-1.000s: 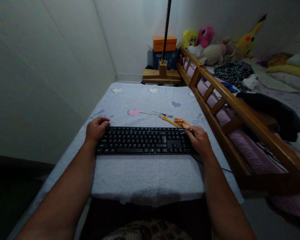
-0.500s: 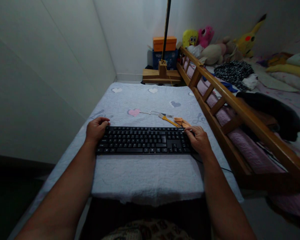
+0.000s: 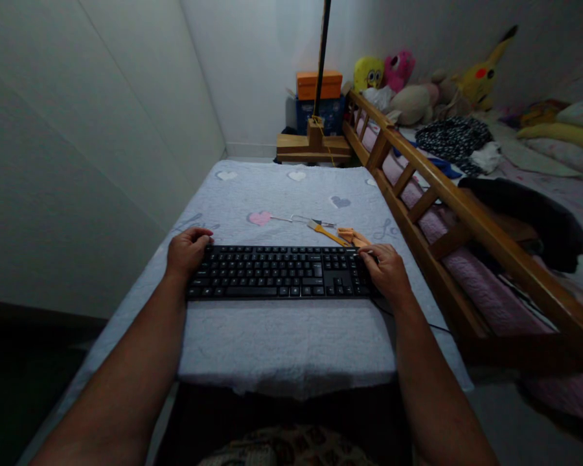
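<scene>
A black computer keyboard [image 3: 267, 273] lies crosswise on the cloth-covered table [image 3: 291, 336], its keys facing up. At its left end my left hand [image 3: 186, 251] is closed on the upper corner. My right hand [image 3: 385, 268] grips the opposite end, with the thumb over the number-pad corner. Just behind the keyboard lie a brush [image 3: 328, 233] with a yellow handle, a thin metal wire tool [image 3: 304, 219] and an orange-tan item [image 3: 354, 236] that I cannot make out. The keyboard's cable [image 3: 437, 327] runs off to the right beneath my right wrist.
Along the right side runs a wooden bed rail [image 3: 447, 204], with bedding, clothes and plush toys [image 3: 369, 73] behind it. A pole on a wooden base [image 3: 314, 147] stands beyond the table, beside an orange box [image 3: 319, 85]. A pale wall panel [image 3: 102, 129] rises at left.
</scene>
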Available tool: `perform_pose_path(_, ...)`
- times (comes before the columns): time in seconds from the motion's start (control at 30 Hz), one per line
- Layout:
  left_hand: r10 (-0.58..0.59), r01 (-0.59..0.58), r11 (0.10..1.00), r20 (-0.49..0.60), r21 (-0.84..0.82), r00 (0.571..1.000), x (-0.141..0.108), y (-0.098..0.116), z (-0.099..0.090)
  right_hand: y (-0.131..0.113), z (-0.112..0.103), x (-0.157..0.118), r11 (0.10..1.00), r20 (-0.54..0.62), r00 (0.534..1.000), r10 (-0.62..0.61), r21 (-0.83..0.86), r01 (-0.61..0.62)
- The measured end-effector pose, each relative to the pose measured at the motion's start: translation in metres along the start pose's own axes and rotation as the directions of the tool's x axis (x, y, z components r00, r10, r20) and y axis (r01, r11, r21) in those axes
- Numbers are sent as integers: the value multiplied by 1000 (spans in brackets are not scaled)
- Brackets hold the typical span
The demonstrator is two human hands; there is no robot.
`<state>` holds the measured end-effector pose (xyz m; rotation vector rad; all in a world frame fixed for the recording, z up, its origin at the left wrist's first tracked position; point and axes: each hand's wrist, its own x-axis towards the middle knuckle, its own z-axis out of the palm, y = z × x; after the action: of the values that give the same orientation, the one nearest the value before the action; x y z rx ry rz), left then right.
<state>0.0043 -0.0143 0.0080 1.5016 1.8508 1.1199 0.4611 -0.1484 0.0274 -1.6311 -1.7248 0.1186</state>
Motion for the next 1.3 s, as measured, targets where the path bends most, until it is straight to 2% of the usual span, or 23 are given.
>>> perform_pose_path(0.37,14,-14,1000,7,-16,1000,5,-13,2,1,0,-1,999,-1,1000,-7,-50,7)
perform_pose_path(0.67,-2,2,1000,3,-17,1000,0,-2,1,2,1,0,999,-23,1000,-4,-48,3)
perform_pose_path(0.9,36,-36,999,1,17,999,2,-7,0,1,1,0,999,-16,1000,-3,-32,2)
perform_pose_path(1.3,22,-22,1000,6,6,1000,0,-2,-1,-3,-1,1,1000,-13,1000,1,10,-1)
